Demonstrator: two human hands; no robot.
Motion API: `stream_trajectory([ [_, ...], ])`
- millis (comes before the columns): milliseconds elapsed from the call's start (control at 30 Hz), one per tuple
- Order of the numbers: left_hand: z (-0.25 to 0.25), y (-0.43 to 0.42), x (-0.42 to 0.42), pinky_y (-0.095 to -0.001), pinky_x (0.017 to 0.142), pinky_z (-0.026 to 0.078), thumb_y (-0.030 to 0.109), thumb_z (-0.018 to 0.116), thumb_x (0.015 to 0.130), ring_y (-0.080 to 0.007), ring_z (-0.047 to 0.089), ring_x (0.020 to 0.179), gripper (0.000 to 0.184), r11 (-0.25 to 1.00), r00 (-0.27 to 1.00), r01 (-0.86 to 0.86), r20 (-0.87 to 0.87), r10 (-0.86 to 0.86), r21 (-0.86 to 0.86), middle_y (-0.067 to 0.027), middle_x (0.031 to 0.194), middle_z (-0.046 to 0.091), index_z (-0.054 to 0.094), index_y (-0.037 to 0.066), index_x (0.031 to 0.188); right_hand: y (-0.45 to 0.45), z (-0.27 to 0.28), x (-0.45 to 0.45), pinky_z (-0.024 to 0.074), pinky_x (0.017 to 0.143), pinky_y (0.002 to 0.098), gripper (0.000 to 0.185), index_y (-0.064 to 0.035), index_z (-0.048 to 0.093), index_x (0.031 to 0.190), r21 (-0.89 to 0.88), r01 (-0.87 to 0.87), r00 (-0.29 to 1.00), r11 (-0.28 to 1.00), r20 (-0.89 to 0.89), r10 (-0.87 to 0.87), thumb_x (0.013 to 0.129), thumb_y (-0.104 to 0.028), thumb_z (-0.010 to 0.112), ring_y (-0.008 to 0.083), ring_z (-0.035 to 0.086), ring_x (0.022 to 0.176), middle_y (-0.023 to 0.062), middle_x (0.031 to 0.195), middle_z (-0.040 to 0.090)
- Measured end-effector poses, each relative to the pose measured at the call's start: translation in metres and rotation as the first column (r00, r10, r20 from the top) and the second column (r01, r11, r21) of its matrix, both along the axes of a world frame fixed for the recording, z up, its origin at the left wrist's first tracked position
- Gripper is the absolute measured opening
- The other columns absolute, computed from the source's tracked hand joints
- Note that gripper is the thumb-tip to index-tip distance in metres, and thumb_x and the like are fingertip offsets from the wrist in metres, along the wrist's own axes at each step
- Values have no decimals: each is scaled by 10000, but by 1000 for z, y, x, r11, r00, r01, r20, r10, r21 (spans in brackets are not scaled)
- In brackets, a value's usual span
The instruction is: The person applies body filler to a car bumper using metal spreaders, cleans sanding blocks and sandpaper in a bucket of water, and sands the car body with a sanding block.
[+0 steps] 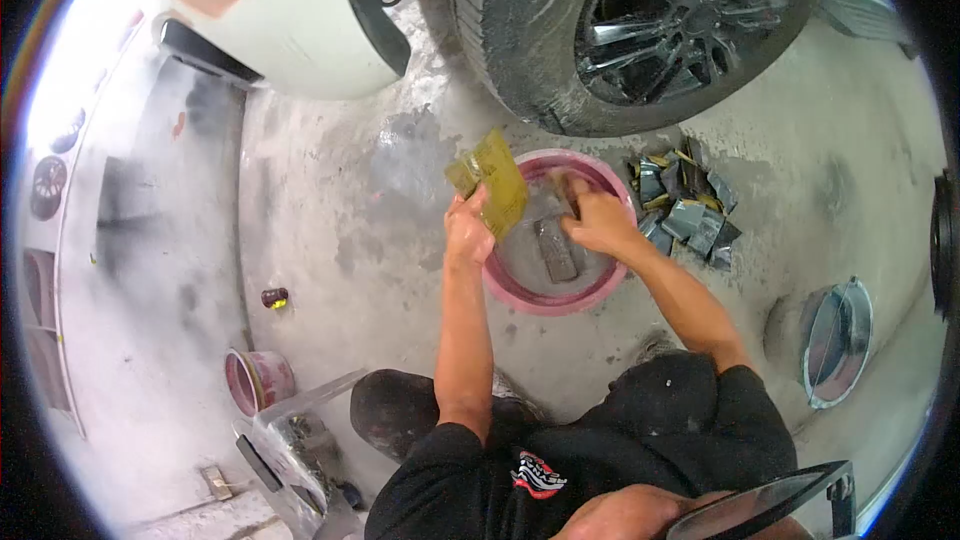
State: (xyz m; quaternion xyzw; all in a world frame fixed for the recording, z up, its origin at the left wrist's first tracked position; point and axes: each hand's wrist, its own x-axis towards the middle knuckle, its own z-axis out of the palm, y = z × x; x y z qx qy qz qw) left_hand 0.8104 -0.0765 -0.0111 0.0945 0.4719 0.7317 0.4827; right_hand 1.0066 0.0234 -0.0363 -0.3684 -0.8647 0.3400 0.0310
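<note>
My left hand (pixel 468 230) is closed on a yellowish, wet-looking sheet (pixel 500 190) at the left rim of a pink basin (pixel 505 292). The sheet stands up from the hand, partly over the basin. Over the right side of the basin, my right hand (pixel 598 220) has its fingers bent down toward the cloudy water; the fingertips are blurred, and I cannot make out whether they hold anything. Just left of that hand, a dark rectangular block (pixel 556 251) lies in the basin.
A car wheel (pixel 640 35) stands beyond the basin, beside a white car panel (pixel 290 15). Scraps of dark sheet (pixel 690 205) lie right of the basin. A bucket (pixel 838 343) is far right; a pink bucket (pixel 259 381) and a small dark jar (pixel 274 297) are left.
</note>
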Motion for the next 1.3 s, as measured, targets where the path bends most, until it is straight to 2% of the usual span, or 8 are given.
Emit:
stream_trajectory([
  [133, -30, -2, -12, -440, 976, 477, 117, 468, 990, -286, 546, 1170, 389, 992, 991, 128, 30, -128, 6, -111, 1302, 536, 422, 48, 1370, -15, 23, 6, 470, 898, 446, 701, -35, 415, 1383, 219, 316, 777, 923, -617, -120, 802, -297, 706, 409, 571, 1071, 259, 1220, 551],
  [300, 20, 12, 67, -398, 1036, 423, 223, 418, 1023, -245, 498, 1233, 459, 922, 916, 387, -108, -386, -19, -96, 1365, 482, 339, 18, 1425, -31, 19, -2, 458, 902, 414, 622, -36, 463, 1370, 208, 337, 797, 918, -582, -161, 826, -225, 700, 369, 559, 1044, 199, 1169, 548],
  [367, 12, 16, 76, -402, 1082, 371, 348, 362, 1033, -251, 452, 1284, 513, 858, 877, 349, 191, -441, 376, -103, 1407, 450, 333, 28, 1433, -27, -1, -1, 463, 900, 460, 610, -69, 485, 1366, 190, 362, 744, 913, -649, -160, 853, -359, 641, 415, 561, 1055, 241, 1196, 526],
  [433, 1, 14, 79, -402, 1114, 331, 408, 307, 1031, -252, 413, 1322, 548, 845, 819, 340, 312, -482, 413, -107, 1427, 430, 347, 31, 1428, -24, -14, 4, 443, 924, 455, 560, -75, 535, 1328, 270, 402, 740, 875, -659, -137, 848, -345, 635, 384, 560, 1047, 227, 1173, 546],
  [700, -11, 22, 75, -422, 1122, 341, 39, 585, 909, -269, 394, 1343, 642, 833, 839, 314, 277, -468, 456, -125, 1464, 392, 291, 71, 1479, -26, -18, 11, 461, 930, 393, 570, -8, 503, 1299, 150, 358, 652, 922, -747, -132, 810, -194, 729, 350, 564, 1087, 196, 1192, 561],
  [1000, -12, 15, 68, -370, 1043, 422, 111, 536, 969, -219, 492, 1250, 472, 889, 915, 383, 32, -403, 252, -90, 1376, 494, 393, 36, 1413, -27, -19, 14, 461, 935, 383, 537, -69, 557, 1311, 212, 330, 648, 920, -759, -57, 814, -186, 724, 321, 557, 1098, 170, 1241, 551],
  [1200, -9, 18, 62, -323, 886, 482, 126, 623, 928, -185, 574, 1045, 415, 929, 852, 367, -386, -354, -44, -65, 1223, 583, 501, 24, 1310, -20, -13, 21, 458, 936, 373, 552, -65, 550, 1315, 427, 329, 723, 842, -688, 66, 863, -352, 684, 317, 551, 1108, 188, 1261, 533],
  [1300, 23, 24, 78, -313, 836, 486, 187, 689, 879, -175, 584, 996, 429, 951, 711, 237, -631, -310, -199, -82, 1132, 627, 559, -11, 1237, -23, -22, 19, 461, 921, 360, 587, -53, 536, 1314, 98, 114, 707, 989, -707, -11, 867, -409, 672, 303, 557, 1101, 183, 1228, 553],
])
